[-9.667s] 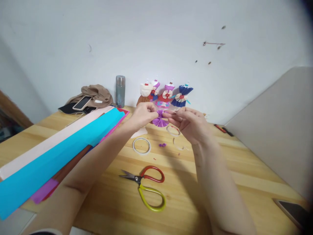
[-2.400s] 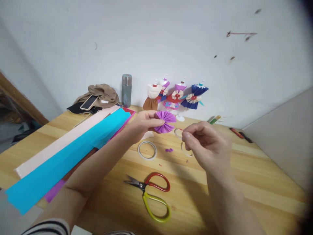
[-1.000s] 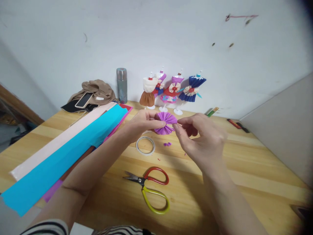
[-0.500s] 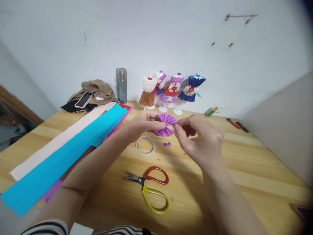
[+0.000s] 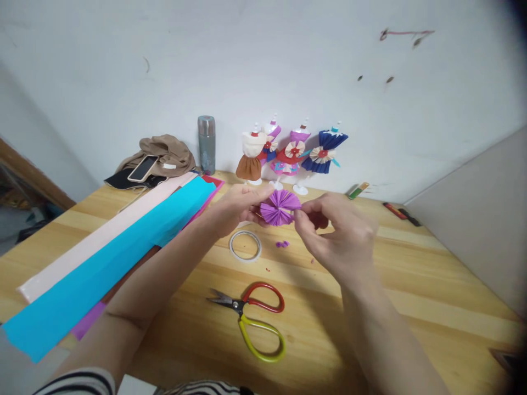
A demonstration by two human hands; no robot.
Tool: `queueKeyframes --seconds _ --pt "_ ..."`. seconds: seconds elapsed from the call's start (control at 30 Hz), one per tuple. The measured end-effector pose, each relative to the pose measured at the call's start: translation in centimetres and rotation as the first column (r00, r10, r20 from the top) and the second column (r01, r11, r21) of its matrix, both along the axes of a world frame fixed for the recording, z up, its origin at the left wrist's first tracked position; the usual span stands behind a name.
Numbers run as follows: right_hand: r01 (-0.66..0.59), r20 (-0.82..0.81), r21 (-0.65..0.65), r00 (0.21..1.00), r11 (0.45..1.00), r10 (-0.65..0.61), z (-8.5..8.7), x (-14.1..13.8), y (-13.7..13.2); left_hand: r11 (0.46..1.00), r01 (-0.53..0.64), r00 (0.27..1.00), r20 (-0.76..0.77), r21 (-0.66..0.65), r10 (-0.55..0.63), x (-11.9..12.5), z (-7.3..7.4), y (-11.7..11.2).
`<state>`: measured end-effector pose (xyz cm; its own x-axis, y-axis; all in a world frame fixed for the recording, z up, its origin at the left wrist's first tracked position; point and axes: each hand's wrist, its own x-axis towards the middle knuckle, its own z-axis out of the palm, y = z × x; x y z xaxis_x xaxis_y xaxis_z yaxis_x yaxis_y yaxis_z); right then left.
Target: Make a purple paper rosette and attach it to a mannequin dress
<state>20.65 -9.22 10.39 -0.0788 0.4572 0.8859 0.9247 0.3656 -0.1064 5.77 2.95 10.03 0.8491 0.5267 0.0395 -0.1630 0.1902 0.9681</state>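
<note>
While pinching the purple paper rosette (image 5: pixel 280 207) in the air, seems to have the pleating done, the joining perhaps left.
Shows pleats opened nearly into a full disc, but maybe with a narrow gap at the right; cannot tell if glued there. Holds it above the middle of the tabletop (image 5: pixel 411 252), apart from the wood. With the left hand (image 5: pixel 242 204), reaches in from the left edge, thumb at the upper left rim, other fingers curled behind, partly hidden. With the right hand (image 5: pixel 335 230), pinches the right rim between thumb and index finger, remaining fingers folded, forearm slanting from the near right corner. Has scissors (image 5: pixel 237 305) lying slightly open toward the near edge.
</note>
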Motion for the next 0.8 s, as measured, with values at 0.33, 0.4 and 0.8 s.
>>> queueKeyframes --seconds 0.33,0.4,0.8 --pt "-0.004 -0.143 -0.054 0.990 0.999 -0.003 -0.63 0.48 0.23 0.992 -0.057 0.998 -0.001 -0.116 0.057 0.50 0.18 -0.02" --pt "-0.023 -0.178 -0.059 0.984 0.998 0.013 -0.74 0.65 0.30 0.994 -0.065 0.997 0.031 -0.093 0.068 0.48 0.04 -0.13" --pt "-0.085 -0.206 -0.096 0.976 0.992 0.064 -0.84 0.16 0.39 0.987 0.078 0.997 -0.006 0.142 -0.077 -0.15 -0.29 -0.21"
